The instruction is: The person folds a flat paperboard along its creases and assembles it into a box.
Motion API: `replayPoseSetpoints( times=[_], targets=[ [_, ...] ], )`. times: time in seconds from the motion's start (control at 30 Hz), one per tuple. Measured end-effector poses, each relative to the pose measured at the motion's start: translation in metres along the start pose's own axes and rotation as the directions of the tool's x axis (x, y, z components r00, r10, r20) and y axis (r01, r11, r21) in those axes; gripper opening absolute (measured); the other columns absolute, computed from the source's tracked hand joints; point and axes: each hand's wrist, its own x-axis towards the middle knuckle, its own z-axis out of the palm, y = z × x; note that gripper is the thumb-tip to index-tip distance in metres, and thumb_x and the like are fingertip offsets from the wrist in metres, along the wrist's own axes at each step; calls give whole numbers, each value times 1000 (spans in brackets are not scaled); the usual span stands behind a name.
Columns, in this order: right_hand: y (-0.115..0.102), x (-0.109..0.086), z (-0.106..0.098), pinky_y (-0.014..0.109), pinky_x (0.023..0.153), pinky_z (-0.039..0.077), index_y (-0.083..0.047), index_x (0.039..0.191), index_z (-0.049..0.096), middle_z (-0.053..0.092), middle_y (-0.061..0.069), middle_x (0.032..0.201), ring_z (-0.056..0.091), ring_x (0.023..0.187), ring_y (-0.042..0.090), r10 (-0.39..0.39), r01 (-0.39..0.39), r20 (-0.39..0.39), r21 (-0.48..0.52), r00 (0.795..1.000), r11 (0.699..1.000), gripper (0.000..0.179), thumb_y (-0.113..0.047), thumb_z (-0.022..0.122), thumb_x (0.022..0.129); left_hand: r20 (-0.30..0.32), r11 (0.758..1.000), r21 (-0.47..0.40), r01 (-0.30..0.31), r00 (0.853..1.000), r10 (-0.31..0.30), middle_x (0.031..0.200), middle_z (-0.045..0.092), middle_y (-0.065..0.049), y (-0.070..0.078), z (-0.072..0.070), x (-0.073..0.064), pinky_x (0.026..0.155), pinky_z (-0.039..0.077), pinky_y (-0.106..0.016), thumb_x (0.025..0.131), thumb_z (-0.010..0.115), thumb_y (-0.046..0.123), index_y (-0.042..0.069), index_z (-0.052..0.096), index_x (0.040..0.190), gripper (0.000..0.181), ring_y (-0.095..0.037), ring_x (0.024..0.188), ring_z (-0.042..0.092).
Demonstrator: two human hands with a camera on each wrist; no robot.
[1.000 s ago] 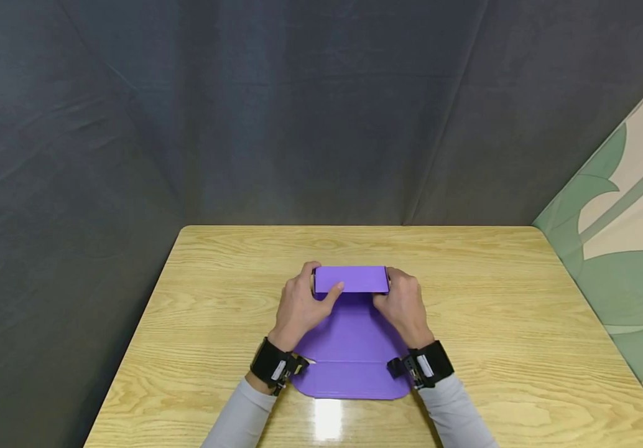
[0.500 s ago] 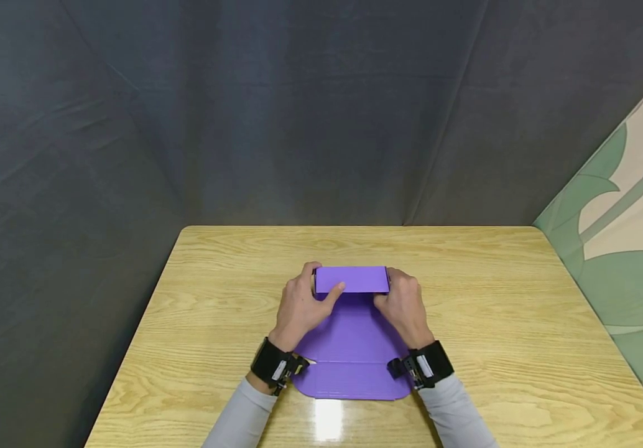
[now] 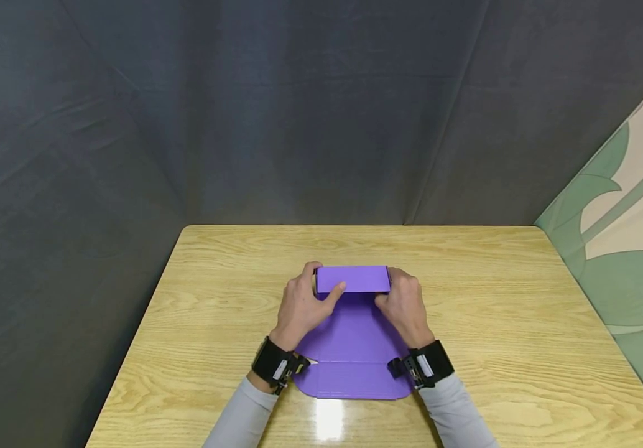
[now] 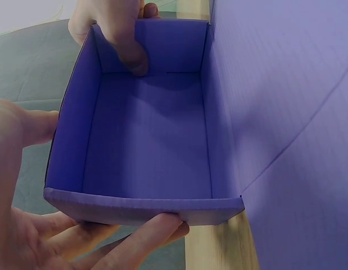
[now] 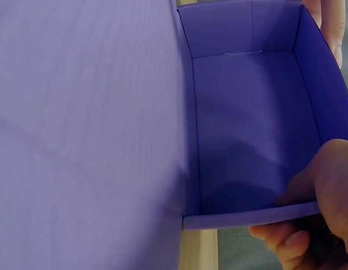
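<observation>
A purple cardboard box (image 3: 352, 279) stands tilted up on the table, its hollow side facing the person. Its lid (image 3: 349, 342) hangs open toward the front, with a creased flap (image 3: 355, 380) at the near end. My left hand (image 3: 303, 306) holds the box's left end, thumb against the upper wall and fingers along the outside of the end wall. My right hand (image 3: 405, 305) pinches the right end wall. In the left wrist view the right thumb (image 4: 133, 56) reaches inside the box, whose bare floor (image 4: 151, 135) shows.
A wood-grain table (image 3: 523, 336) lies beneath the box. Dark grey cloth (image 3: 321, 112) hangs behind and to the left. A panel with green leaf shapes (image 3: 635, 292) borders the right side. Each wrist wears a black strap camera (image 3: 433, 363).
</observation>
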Motion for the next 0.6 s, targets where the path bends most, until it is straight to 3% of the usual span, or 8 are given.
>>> replayPoseSetpoints(
  times=[0.4,0.5,0.6],
  targets=[
    [0,0,2,51,62,59,6,89,70,73,20,81,69,70,36,-3,3,-34,0,999,1000,30,9,70,59,20,1000,-31,5,1000,-4,79,65,0,0,-3,1,52,42,-24,95,76,52,6,62,136,63,-9,59,51],
    [2,0,4,51,64,60,8,94,71,75,22,85,72,74,37,-1,1,-42,7,999,1000,35,10,70,59,18,999,-42,-3,1000,4,84,68,-2,-1,-3,1,54,43,-25,94,77,51,8,62,135,61,-11,62,53],
    [3,0,5,53,65,61,9,96,72,75,23,85,73,75,39,1,-1,-51,13,999,1000,37,11,70,59,12,999,-46,-19,1000,20,98,74,-5,-1,-2,1,63,51,-29,93,78,50,9,63,136,61,-15,75,63]
  ],
)
